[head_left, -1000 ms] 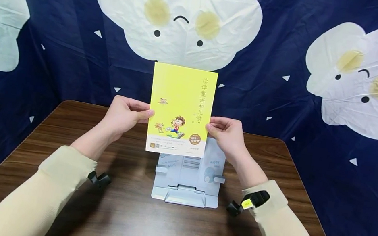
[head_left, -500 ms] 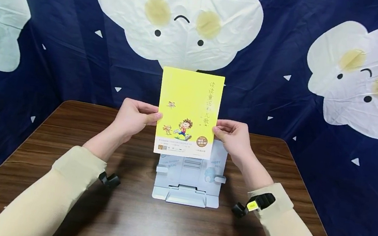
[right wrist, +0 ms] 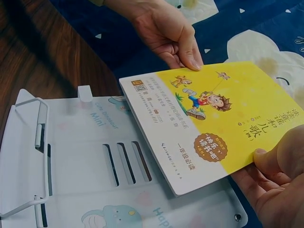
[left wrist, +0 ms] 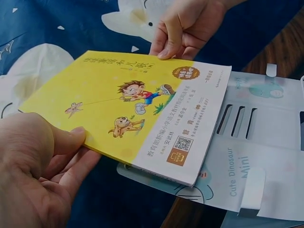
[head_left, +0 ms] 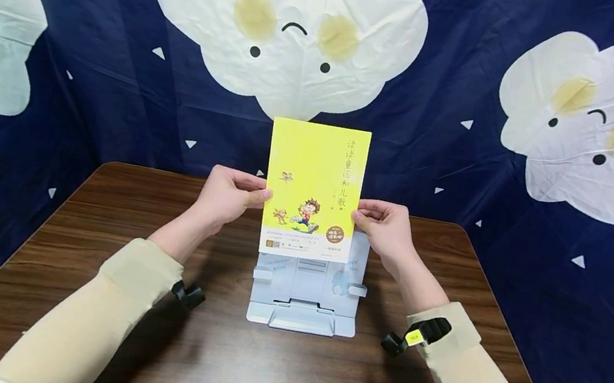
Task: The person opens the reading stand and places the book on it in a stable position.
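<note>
A yellow children's book (head_left: 311,165) with a white band along its bottom is held upright, cover toward the head camera. My left hand (head_left: 231,197) pinches its left edge, thumb on the cover and fingers behind. On the opposite edge, my right hand (head_left: 387,230) pinches it the same way. Behind and below the book stands a pale blue book stand (head_left: 307,284) with dinosaur drawings, slots, two side clips and a front ledge. The book covers the stand's upper part in the head view. Both wrist views show the book (left wrist: 123,109) in front of the stand's panel (right wrist: 85,156).
The stand rests on a dark wooden table (head_left: 279,379). A dark blue cloth (head_left: 458,55) with white clouds hangs behind and at both sides. Each wrist wears a small black camera (head_left: 189,295).
Both hands have carried the book to the right and slightly down, so it is now more centred over the stand. The stand has stayed in place.
</note>
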A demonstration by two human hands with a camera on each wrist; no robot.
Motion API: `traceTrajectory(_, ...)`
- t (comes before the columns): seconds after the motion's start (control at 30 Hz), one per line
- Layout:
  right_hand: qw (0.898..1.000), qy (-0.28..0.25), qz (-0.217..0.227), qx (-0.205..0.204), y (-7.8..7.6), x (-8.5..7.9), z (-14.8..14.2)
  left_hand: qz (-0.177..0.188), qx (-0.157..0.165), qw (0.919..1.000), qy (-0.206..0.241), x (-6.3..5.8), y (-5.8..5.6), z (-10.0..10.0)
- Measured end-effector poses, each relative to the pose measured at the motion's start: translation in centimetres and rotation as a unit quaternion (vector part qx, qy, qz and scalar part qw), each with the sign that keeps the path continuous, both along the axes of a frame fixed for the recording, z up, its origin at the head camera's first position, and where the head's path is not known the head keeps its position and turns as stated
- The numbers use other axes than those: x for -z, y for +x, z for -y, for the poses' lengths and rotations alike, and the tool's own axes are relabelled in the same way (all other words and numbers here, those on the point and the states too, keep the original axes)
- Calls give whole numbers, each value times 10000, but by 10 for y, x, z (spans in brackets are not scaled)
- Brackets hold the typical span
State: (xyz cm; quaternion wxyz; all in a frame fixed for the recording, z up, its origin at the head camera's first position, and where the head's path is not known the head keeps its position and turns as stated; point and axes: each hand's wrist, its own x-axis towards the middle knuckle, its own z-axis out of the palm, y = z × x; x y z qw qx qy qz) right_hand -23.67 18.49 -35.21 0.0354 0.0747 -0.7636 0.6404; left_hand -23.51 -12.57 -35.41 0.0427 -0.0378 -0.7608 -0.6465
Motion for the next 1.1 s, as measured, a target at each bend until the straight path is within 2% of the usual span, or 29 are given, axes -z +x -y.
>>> traceTrajectory(0.43,9997,170,141,133,1,12,-8,145,60,9999,-27,7,-2,-10)
traceTrajectory(0.77,9990,255,257,267,2,22,-11,238,41,9996,-112,18,-4,-13)
traceTrajectory(0.97,9979,419,343,360,6,28,-13,273,77,9991,-317,24,-3,-14)
traceTrajectory(1.1,9975,452,384,384,9,32,-15,261,119,9992,-289,28,-2,-15)
